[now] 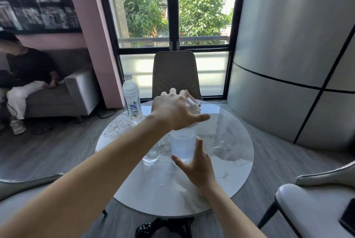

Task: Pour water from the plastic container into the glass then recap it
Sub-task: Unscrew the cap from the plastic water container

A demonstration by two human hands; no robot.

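The plastic container (183, 146) stood upright on the worktop (230, 172), long axis vertical, with the glass (150, 158) just beside it on its left. The left hand (175, 112) lay over the container's top, fingers spread wide; whether it pressed on a cap could not be determined. The right hand (197, 168) sat against the lower wall, fingers open and not wrapped round it. Judged from this, the cap end lay directly under the left hand, the better-placed hand for the cap.
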